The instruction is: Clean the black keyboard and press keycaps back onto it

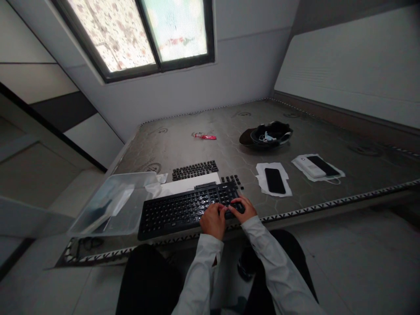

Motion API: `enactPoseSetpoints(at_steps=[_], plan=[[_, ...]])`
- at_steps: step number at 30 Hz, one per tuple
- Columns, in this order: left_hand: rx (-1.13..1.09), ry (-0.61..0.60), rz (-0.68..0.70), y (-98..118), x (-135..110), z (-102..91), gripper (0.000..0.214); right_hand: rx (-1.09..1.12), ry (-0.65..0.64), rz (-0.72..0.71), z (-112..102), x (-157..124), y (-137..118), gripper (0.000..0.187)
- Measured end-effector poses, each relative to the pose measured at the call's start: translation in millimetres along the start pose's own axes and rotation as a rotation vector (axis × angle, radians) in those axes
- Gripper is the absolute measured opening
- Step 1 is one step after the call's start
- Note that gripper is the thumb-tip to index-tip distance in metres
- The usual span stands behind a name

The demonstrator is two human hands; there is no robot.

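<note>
A black keyboard (177, 211) lies slanted along the front edge of the covered surface, with pale spots showing across much of its key field. Over its right part, my left hand (213, 220) is closed, fingers curled and their tips down at the keys. Just to the right, my right hand (243, 209) bends its thumb and index finger in at the keyboard's right end, close to the left fingertips. Whatever either hand pinches is too small and dark to make out. Behind the keyboard, loose black keycaps (195, 169) stand in rows, and a smaller group of keycaps (232, 179) sits right of them.
A clear plastic bin (131, 218) stands left, holding pale items. White paper (190, 183) lies behind the keyboard. Rightward are a black phone (274, 180) on white tissue, a white device (311, 167) beside another phone, and a dark cap (271, 134). A red packet (206, 137) lies farther back.
</note>
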State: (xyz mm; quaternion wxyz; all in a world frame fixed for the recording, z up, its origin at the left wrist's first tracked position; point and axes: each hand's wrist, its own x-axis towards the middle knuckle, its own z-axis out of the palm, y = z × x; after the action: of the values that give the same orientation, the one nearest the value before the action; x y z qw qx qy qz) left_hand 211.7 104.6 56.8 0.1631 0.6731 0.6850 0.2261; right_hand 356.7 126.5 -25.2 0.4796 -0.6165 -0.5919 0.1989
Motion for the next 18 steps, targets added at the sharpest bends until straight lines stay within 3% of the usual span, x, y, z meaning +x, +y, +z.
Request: enactPoseSetpoints(at_steps=[4, 11, 18], plan=[[0.008, 0.01, 0.016, -2, -1, 1.8, 0.016, 0.078, -0.07, 0.045, 0, 0, -1, 0.026], [0.048, 0.008, 0.04, 1, -4, 3.6, 0.014, 0.077, 0.02, 0.108, 6, -5, -10, 0.024], [-0.159, 0.1, 0.009, -10, -1, 5.3, 0.016, 0.216, -0.023, 0.074, 5, -2, -2, 0.029]])
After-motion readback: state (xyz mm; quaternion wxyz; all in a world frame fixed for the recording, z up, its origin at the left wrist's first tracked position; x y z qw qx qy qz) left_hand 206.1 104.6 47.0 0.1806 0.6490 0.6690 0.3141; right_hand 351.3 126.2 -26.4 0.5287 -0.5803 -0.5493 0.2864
